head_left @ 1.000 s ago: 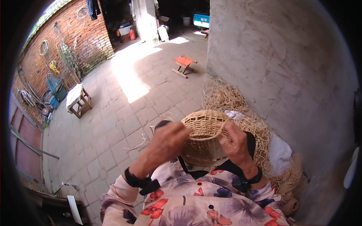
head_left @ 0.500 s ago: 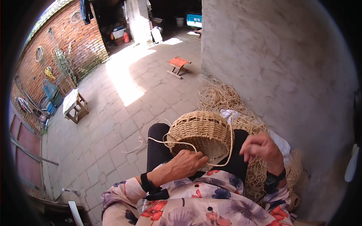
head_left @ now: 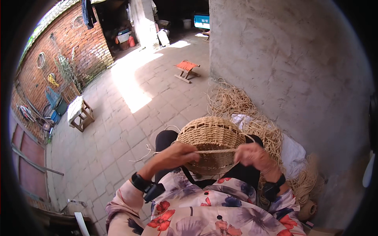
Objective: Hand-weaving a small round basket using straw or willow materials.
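Both your hands pinch one straw strand [head_left: 215,150], stretched taut between them: left hand [head_left: 179,154] at one end, right hand [head_left: 251,154] at the other. Just beyond it, between your hands, sits the woven basket [head_left: 210,137]; loose straw [head_left: 236,104] lies beyond your right hand.

Straw strand [head_left: 215,151] taut between left hand [head_left: 178,154], right hand [head_left: 252,154], across woven basket [head_left: 210,135]
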{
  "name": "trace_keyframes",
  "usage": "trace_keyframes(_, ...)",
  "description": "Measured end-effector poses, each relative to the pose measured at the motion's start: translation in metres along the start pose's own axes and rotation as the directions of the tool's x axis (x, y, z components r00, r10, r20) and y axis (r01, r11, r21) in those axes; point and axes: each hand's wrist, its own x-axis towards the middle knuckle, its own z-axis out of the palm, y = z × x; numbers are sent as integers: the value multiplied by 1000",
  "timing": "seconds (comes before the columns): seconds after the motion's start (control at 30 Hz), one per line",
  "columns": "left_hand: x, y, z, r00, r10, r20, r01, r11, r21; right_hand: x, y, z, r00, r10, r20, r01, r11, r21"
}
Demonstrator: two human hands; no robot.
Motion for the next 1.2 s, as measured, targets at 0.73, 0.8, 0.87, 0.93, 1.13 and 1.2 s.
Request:
trace_keyframes(0.73, 12, 33, 32, 937, 235, -257, -153, 940, 305, -7, 13, 4, 922, -175, -346, -11, 881, -473)
trace_keyframes(0.8, 7, 19, 24, 917, 230, -326, -119, 938, 327, -23, 22, -22, 880, -216, -424, -42, 853, -520)
trace_keyframes(0.87, 2, 13, 22, 911, 215, -352, -102, 944, 314, -35, 23, -38, 837, -91, -540, -246, 819, -519)
trace_keyframes(0.93, -1, 13, 19, 912, 165, -376, -52, 955, 293, -40, 27, -45, 788, -17, -616, -371, 784, -497)
trace_keyframes(1.13, 16, 19, 40, 937, 205, -282, -128, 954, 271, -4, 4, 15, 712, -674, -199, -40, 244, -969)
trace_keyframes(1.2, 25, 23, 47, 943, 212, -257, -150, 959, 241, 14, 6, 39, 749, -648, -138, 153, 372, -915)
